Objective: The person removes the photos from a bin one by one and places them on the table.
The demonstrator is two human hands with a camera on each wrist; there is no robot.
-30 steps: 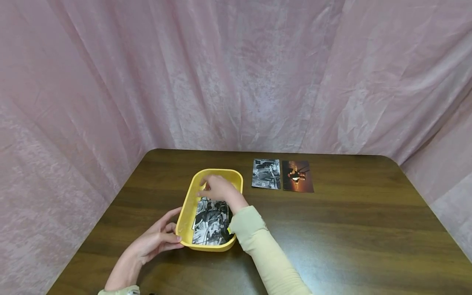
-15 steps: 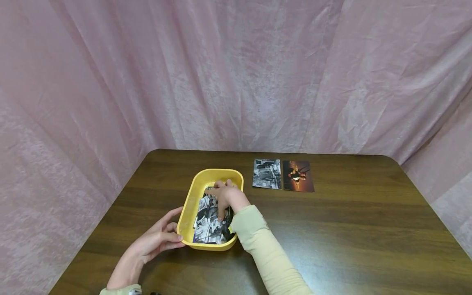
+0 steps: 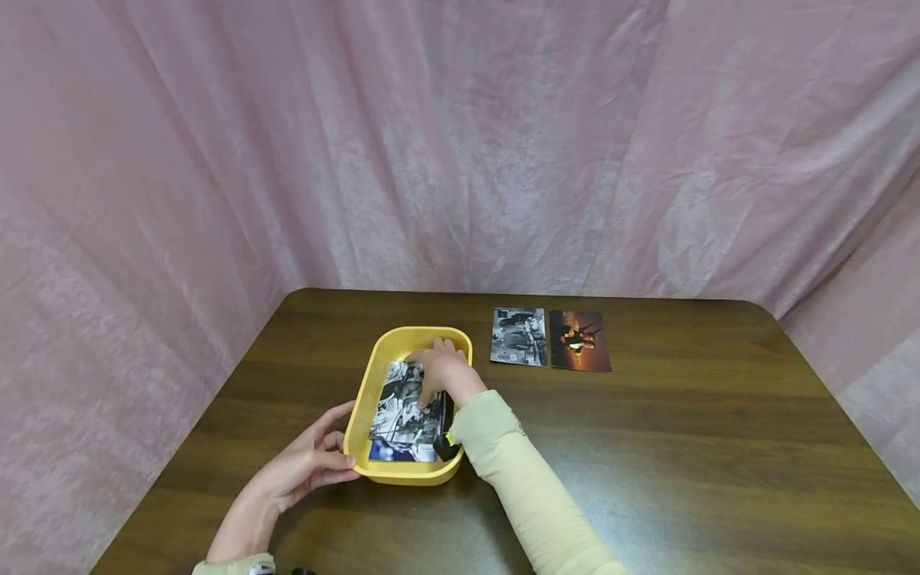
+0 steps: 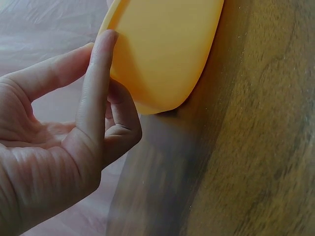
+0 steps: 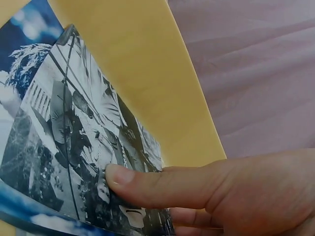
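Observation:
A yellow plastic tray (image 3: 366,399) with rounded corners stands on the table, a stack of photos inside. My left hand (image 3: 309,463) holds its near left corner, thumb against the wall in the left wrist view. Inside the tray, my right hand (image 3: 442,374) pinches the top black-and-white photo (image 3: 402,415), the thumb (image 5: 142,184) flat on the picture and the other fingers mostly hidden. A blue-toned photo (image 3: 391,452) peeks out under its near edge. Along the tray's right side lies a black object with a bit of yellow (image 3: 447,443), partly hidden by the sleeve.
Behind and right of the tray, a black-and-white photo (image 3: 518,336) and an orange-brown photo (image 3: 580,342) lie side by side on the brown wooden table (image 3: 683,447). A pink curtain (image 3: 460,144) hangs beyond the far edge. A small dark object (image 3: 303,571) shows at the bottom edge.
My right hand has come down from the tray's far end onto the black-and-white photo, which has slid away from me and uncovered the blue-toned one. My left hand has stayed at the corner.

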